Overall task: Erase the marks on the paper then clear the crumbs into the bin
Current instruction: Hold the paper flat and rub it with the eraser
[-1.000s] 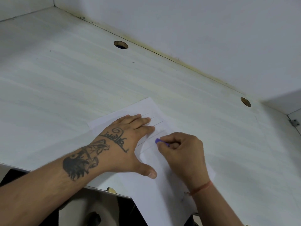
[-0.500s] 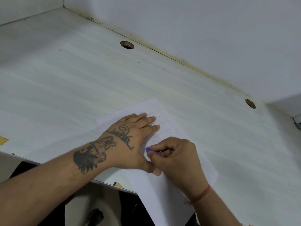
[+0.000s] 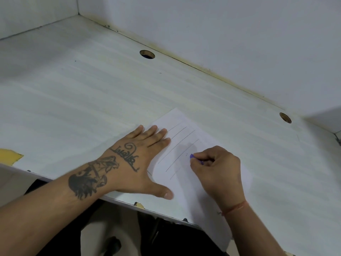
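Observation:
A white sheet of paper (image 3: 186,139) lies on the pale desk (image 3: 73,93), its near end hanging over the front edge. Several thin pencil lines run across it. My left hand (image 3: 136,161) lies flat on the sheet's left part, fingers straight and thumb spread, pressing it down. My right hand (image 3: 217,170) pinches a small purple eraser (image 3: 192,156) and holds its tip on the paper at the right end of the lines. A faint grey smudge shows just left of the eraser. No bin is in view.
Two round cable holes (image 3: 147,54) (image 3: 285,117) sit near the back wall (image 3: 221,34). The desk's front edge (image 3: 129,203) is chipped, with a yellow patch (image 3: 9,156) at the far left. Dark floor shows below the edge.
My right hand slid the eraser left toward my left thumb, then back right along the lines. My left hand stays pressed on the paper. The camera view shifted.

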